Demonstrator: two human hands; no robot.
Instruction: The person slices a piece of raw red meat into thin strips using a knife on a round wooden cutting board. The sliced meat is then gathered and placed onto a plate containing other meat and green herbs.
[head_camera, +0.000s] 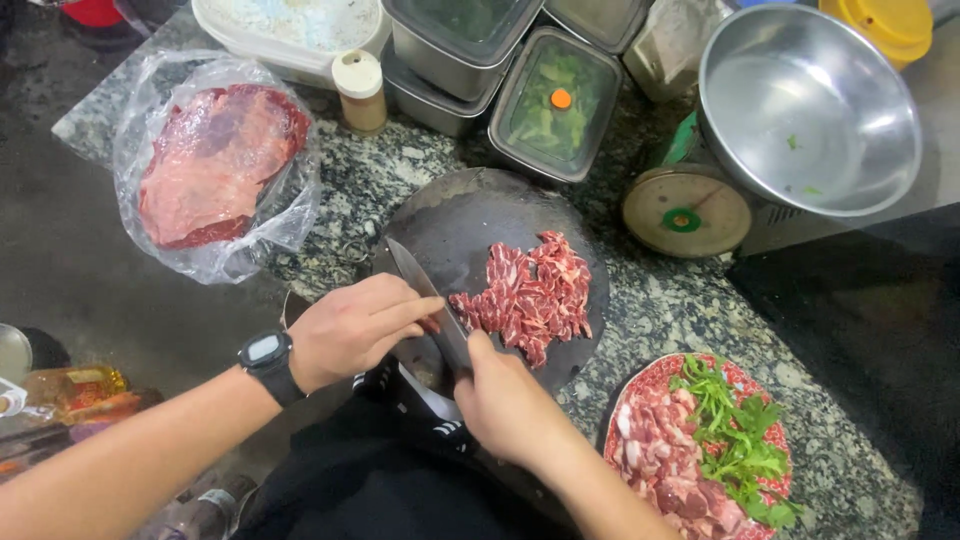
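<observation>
speckled granite counter (690, 310) bears round chopping board (450, 215), scale (686, 212), plate (650, 385).

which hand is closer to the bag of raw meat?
Left. The left hand rests on the knife blade, just right of and below the bag of raw meat; the right hand is farther right, on the handle.

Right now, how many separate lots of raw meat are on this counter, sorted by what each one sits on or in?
On the round dark board: 1, sliced meat
In a clear plastic bag: 1, whole slab
On the red patterned plate: 1, meat pieces beside greens
Total: 3
</observation>
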